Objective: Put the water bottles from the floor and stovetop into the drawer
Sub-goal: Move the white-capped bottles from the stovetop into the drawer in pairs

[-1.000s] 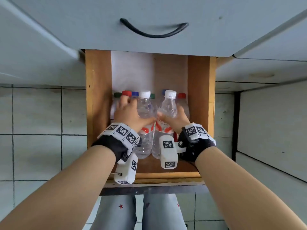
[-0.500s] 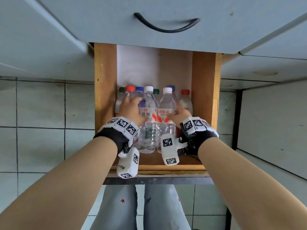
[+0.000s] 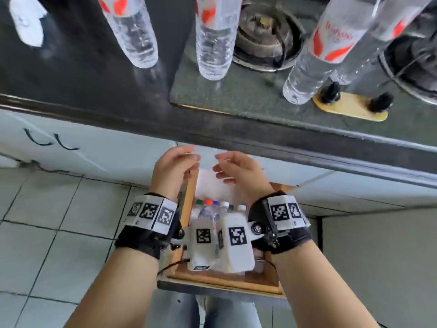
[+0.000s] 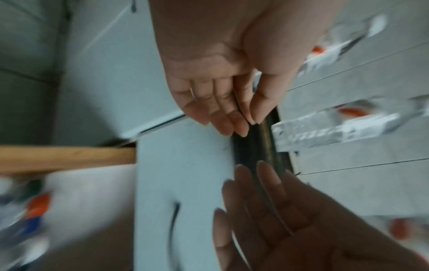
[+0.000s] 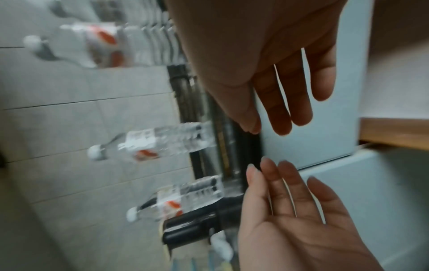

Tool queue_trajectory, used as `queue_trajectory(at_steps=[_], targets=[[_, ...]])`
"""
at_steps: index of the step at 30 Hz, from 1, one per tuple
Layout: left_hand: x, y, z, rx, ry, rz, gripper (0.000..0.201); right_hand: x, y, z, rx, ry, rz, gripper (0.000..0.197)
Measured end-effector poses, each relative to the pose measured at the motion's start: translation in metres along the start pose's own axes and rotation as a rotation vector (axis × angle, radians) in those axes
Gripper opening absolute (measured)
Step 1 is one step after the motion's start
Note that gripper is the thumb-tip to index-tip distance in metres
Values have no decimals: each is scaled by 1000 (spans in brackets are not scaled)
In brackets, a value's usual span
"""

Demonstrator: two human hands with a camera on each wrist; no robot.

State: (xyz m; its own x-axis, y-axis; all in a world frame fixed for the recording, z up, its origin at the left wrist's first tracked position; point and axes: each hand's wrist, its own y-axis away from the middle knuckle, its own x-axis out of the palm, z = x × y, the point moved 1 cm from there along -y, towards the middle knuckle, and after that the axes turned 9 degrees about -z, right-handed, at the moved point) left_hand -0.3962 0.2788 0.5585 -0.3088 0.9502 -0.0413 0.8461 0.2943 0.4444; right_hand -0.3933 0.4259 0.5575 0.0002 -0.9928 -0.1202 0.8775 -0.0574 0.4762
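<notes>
Several clear water bottles with red-and-white labels stand on the stovetop: one at the left [image 3: 134, 34], one in the middle [image 3: 215, 41], two at the right [image 3: 312, 62]. Below the counter the wooden drawer [image 3: 188, 197] is pulled out, holding several upright bottles [image 3: 208, 207] half hidden by my wrist cameras. My left hand [image 3: 182, 162] and right hand [image 3: 227, 166] hover empty above the drawer, just under the counter edge, with relaxed fingers facing each other. The right wrist view shows the stovetop bottles [image 5: 167, 141] beyond my right hand [image 5: 278, 113]. The left wrist view is blurred.
A gas burner [image 3: 262, 31] sits between the middle and right bottles, with two black knobs [image 3: 331, 93] on a yellow plate. The dark counter edge [image 3: 212, 131] overhangs the pale cabinet fronts. Grey floor tiles [image 3: 59, 221] lie left; my jeans [image 3: 212, 313] show below the drawer.
Both hands have let go of the two white-capped bottles in the drawer and risen to the counter edge. The head view has tilted up onto the stovetop.
</notes>
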Motion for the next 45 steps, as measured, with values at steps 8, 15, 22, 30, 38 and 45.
queue_trajectory(at_steps=[8,15,22,30,38,45], targets=[[-42,-70,-119,241,176,-206,54,40,-56,115,-343,18,-514,58],[-39,-148,-185,390,108,-152,100,46,-109,176,-511,-45,-639,108],[-25,-162,-194,470,87,-27,49,46,-117,174,-523,-221,-631,93],[-32,-96,-161,523,113,12,62,29,-66,144,-601,-271,-408,72],[-2,1,-91,513,178,160,40,-16,17,68,-545,-271,-152,66],[28,37,39,258,8,203,54,-63,43,-47,-317,-116,-189,73]])
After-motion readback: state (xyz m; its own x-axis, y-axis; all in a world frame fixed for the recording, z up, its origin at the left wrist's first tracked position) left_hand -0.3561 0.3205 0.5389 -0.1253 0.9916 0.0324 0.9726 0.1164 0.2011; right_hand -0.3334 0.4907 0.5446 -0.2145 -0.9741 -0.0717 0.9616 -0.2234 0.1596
